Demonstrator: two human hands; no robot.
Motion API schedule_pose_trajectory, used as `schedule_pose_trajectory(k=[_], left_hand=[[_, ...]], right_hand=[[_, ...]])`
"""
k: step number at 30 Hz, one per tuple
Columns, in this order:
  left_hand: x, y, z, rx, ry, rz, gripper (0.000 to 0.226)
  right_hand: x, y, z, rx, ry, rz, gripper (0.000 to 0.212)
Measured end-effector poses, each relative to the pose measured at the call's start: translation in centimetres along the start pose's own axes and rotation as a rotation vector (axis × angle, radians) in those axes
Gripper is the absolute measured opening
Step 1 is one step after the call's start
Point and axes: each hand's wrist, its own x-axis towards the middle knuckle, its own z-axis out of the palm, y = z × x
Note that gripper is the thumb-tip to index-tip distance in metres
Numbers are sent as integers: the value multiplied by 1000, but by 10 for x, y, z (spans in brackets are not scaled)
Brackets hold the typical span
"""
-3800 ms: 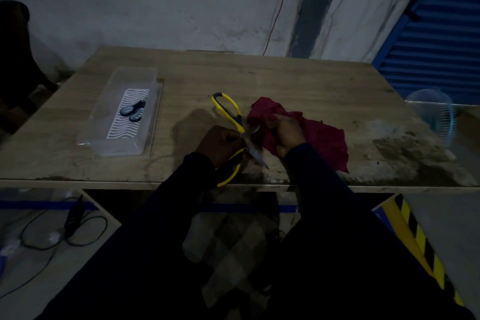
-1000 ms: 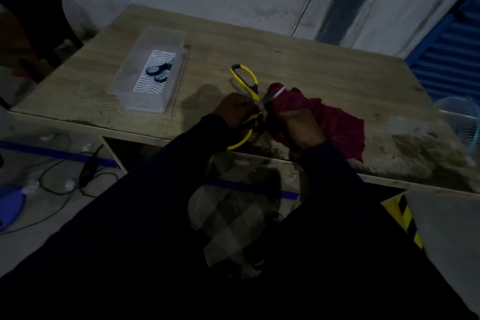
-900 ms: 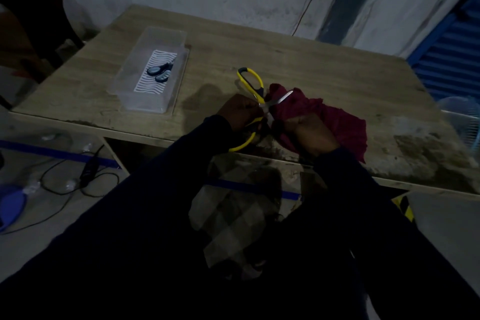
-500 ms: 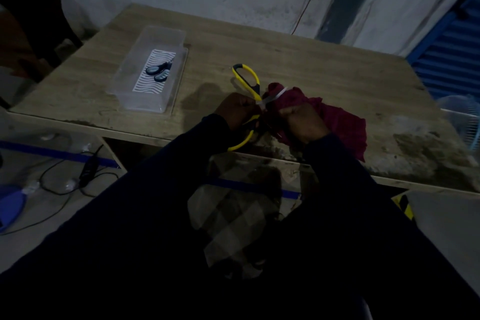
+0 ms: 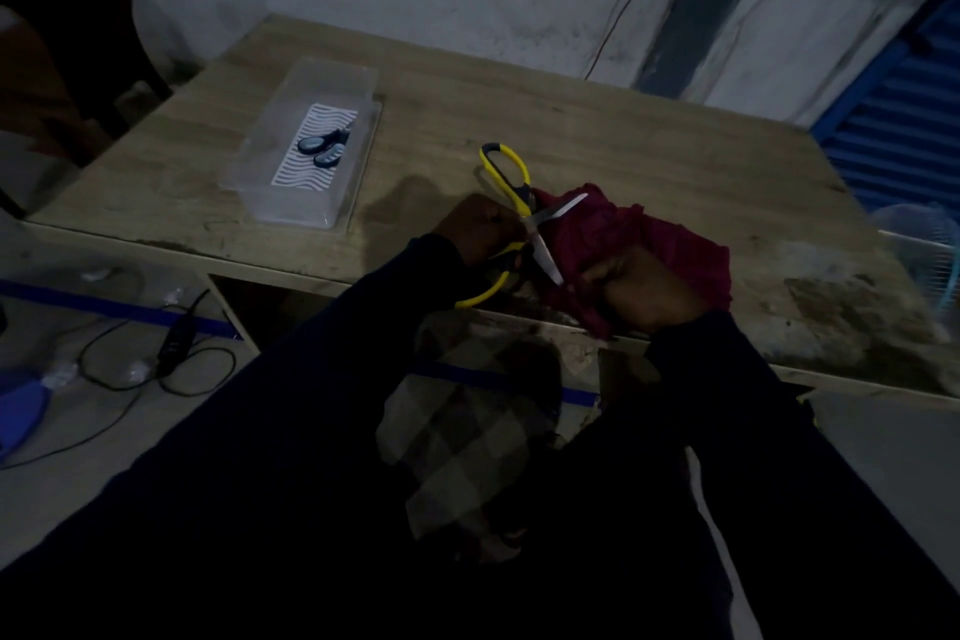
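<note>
- Scissors (image 5: 531, 216) with yellow handles are being held low over the front part of the wooden table (image 5: 623, 146). Their blades are spread wide, one pointing up and right over the cloth and the other pointing down toward the right hand.
- The left hand (image 5: 475, 231) is gripping the scissors with its fingers curled round the lower handle. The upper handle loop is sticking out free beyond the hand.
- The right hand (image 5: 644, 294) is clutching a bunched part of the maroon cloth (image 5: 592, 229) at the table's front edge, with its fingers closed round the fabric.
- The maroon cloth is lying crumpled on the table just right of the scissors, its near fold sitting between the spread blades. One corner is hanging over the table edge.
- A clear plastic tray (image 5: 337, 78) is standing well apart to the left on the table, holding small scissors (image 5: 322, 150) on a wave-patterned liner.
- A fan (image 5: 924, 244) with a pale blue guard is showing at the right edge of the view.
- A black cable (image 5: 176, 343) is lying looped on the floor at the left.
</note>
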Motion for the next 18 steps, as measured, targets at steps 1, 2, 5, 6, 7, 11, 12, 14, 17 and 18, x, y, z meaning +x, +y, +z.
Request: schedule_pose_trajectory(k=[1, 2, 5, 6, 7, 11, 12, 14, 17, 18], left_hand=[[3, -1, -1, -15, 11, -5, 20], [4, 0, -2, -16, 17, -10, 19], [5, 0, -3, 10, 0, -1, 23], [5, 0, -3, -13, -7, 4, 24], [4, 0, -1, -44, -12, 10, 24], [0, -3, 2, -98, 23, 19, 28], [-1, -3, 2, -93, 15, 18, 28], [0, -1, 2, -99, 1, 12, 26], [3, -3, 0, -120, -5, 17, 29], [2, -3, 1, -127, -3, 17, 32]], right_hand=[[-4, 2, -6, 14, -10, 17, 17], [-4, 5, -10, 60, 20, 35, 21], [0, 3, -18, 222, 275, 56, 20], [4, 0, -17, 248, 314, 40, 19], [6, -6, -14, 261, 326, 29, 19], [21, -21, 1, 174, 325, 38, 22], [25, -18, 3, 134, 335, 30, 23], [29, -15, 4, 73, 376, 53, 26], [31, -13, 0, -29, 424, 70, 15], [32, -10, -4, -108, 440, 70, 13]])
